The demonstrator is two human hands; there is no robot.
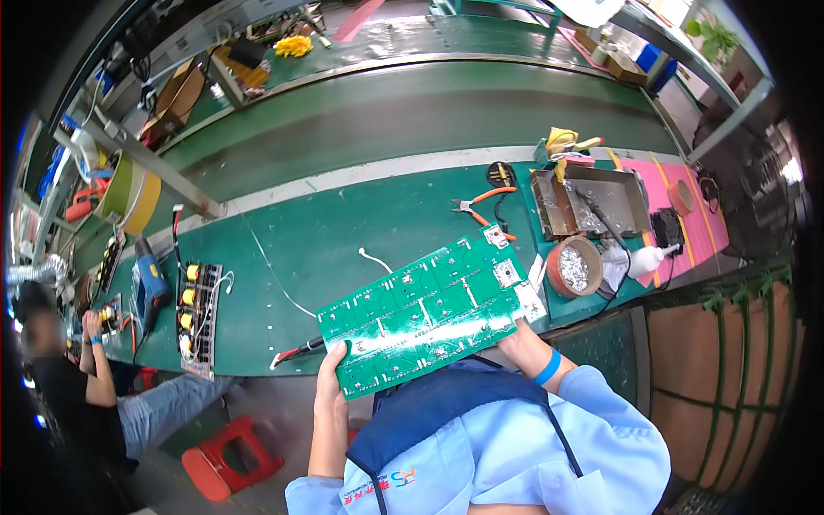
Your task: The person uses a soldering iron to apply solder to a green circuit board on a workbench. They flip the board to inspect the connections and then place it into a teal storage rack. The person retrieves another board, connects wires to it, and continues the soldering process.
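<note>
A large green circuit board panel (403, 330) is tilted in front of my body, with small parts and white strips on its upper face. My left hand (330, 378) grips its lower left corner, thumb on top. At the right end, my right hand (525, 345) holds the edge; its fingers are partly hidden beneath. A black and red cable (298, 352) pokes out past the board's left edge. Beyond the far edge lie a white connector wire (375, 261) and orange-handled cutters (485, 207), the cutters close to the board's far right corner.
At right are a metal tray (631, 206), a soldering iron (602, 216), a pot of silvery scraps (573, 268) and a white bottle (649, 261). A blue heat gun (152, 276) and a populated board (197, 322) lie left. A co-worker (64, 378) sits beyond a red stool (232, 459).
</note>
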